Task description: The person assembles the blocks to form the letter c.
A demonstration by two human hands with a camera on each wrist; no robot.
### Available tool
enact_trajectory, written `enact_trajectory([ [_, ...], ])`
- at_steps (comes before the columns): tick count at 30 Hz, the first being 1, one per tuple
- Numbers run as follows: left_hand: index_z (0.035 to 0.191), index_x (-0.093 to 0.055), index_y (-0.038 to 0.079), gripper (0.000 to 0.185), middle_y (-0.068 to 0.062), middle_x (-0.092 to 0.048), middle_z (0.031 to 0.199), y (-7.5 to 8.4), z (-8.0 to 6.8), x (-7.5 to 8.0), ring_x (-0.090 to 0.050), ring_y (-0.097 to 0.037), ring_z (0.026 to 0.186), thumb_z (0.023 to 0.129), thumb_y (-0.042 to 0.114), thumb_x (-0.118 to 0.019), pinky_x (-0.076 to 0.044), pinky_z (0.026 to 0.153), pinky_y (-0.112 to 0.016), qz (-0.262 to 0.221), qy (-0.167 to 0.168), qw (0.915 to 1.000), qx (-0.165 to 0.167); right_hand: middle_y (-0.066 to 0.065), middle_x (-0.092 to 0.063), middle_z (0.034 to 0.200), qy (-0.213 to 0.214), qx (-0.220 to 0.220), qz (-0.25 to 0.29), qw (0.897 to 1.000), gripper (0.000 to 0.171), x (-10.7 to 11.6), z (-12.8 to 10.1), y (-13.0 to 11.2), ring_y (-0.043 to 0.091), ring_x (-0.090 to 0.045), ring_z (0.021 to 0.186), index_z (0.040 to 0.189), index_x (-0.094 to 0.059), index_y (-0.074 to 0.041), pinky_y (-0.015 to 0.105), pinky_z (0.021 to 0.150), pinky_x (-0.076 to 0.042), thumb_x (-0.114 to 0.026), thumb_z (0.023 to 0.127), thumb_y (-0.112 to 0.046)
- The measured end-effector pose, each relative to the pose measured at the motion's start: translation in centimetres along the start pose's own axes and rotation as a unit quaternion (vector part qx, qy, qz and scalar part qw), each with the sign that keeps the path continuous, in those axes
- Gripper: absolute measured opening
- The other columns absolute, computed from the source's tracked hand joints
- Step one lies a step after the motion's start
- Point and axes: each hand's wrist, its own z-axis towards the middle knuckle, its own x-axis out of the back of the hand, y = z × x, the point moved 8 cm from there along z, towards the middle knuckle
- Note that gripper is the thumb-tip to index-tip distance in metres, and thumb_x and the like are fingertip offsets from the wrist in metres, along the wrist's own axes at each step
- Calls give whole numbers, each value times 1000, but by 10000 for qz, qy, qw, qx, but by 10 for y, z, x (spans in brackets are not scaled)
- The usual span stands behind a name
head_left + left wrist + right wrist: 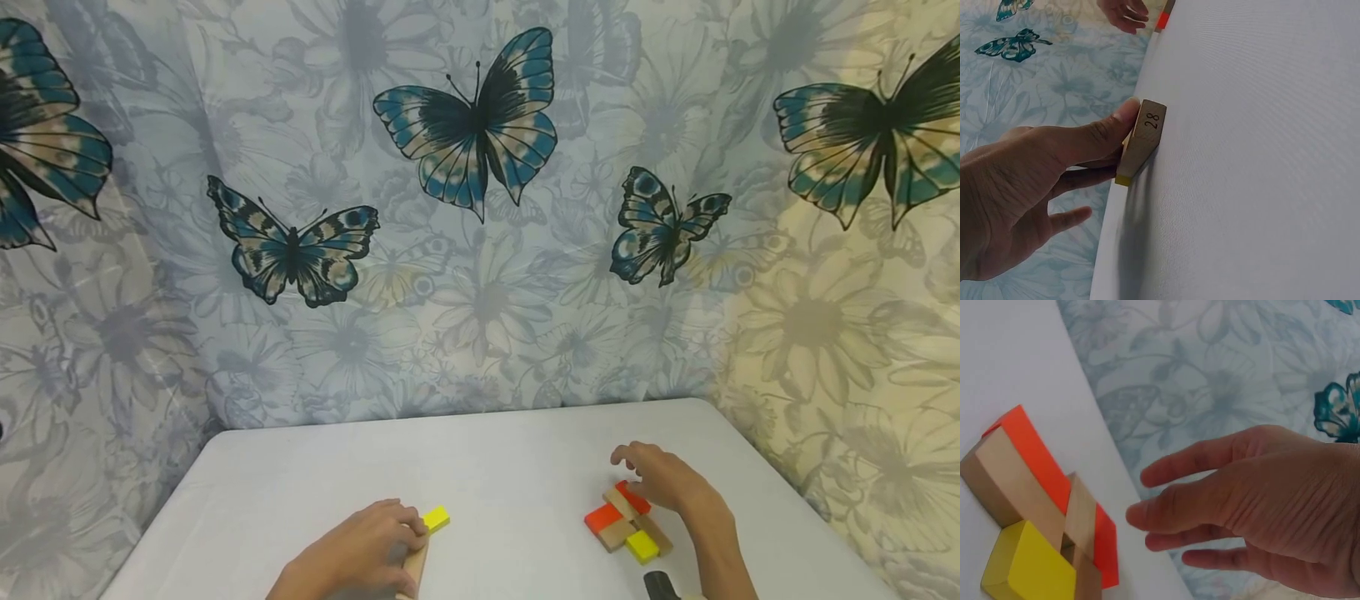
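At the table's near left my left hand [369, 542] holds a light wooden block [415, 570] between thumb and fingers. In the left wrist view that wooden block [1145, 132] bears the printed number 28, with my thumb against its edge. A small yellow block [437, 520] lies by its far end. On the right, my right hand [663, 477] hovers beside a cluster of blocks, its fingers loosely bent and holding nothing. The cluster has a red block [1035, 456], a second red block [1106, 547], a yellow block [1032, 565] and several plain wooden blocks [1019, 481].
A white table [510, 467] spreads under both hands. Behind it hangs a floral cloth [487, 333] with a butterfly print. A dark rounded object [660, 585] shows at the bottom edge, near the right forearm; its kind cannot be made out.
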Motion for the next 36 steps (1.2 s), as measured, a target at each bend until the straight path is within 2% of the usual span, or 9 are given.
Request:
enact_trajectory([
  [9, 91, -71, 20, 50, 15, -58, 100, 1, 1, 4, -49, -2, 87, 68, 62, -60, -47, 76, -24, 71, 23, 10000, -23, 3, -55, 84, -380, -113, -42, 9992, 33, -14, 11, 10, 18, -50, 75, 104, -61, -11, 39, 69, -48, -63, 76, 5],
  [16, 88, -71, 22, 48, 16, -58, 100, -1, 0, 0, -50, -2, 89, 68, 64, -58, -47, 77, -24, 132, -6, 9999, -12, 5, -52, 79, -575, -85, 368, 9976, 31, -20, 10, 13, 19, -49, 69, 103, -60, -7, 35, 64, -45, -59, 76, 8],
  [24, 83, -69, 24, 43, 16, -58, 100, 0, -1, 0, -50, -1, 88, 67, 63, -60, -46, 76, -22, 130, 56, 9999, -67, 4, -53, 79, -543, 2, 501, 9973, 33, -24, 11, 13, 18, -47, 70, 103, -60, -8, 33, 64, -44, -62, 74, 7],
  [29, 84, -69, 25, 42, 18, -56, 99, -2, -2, -2, -48, 0, 87, 66, 62, -62, -46, 74, -20, -26, -31, 10000, 59, 4, -54, 80, -529, 153, 553, 9970, 33, -24, 11, 11, 18, -47, 71, 103, -60, -7, 31, 63, -43, -62, 74, 9],
  [36, 83, -68, 25, 41, 18, -56, 99, -1, -1, -2, -48, 0, 87, 66, 62, -62, -46, 74, -20, -15, 20, 10000, 24, 3, -56, 84, -605, -286, 322, 9972, 35, -23, 8, 21, 19, -49, 75, 105, -60, -9, 39, 68, -48, -61, 75, 9],
])
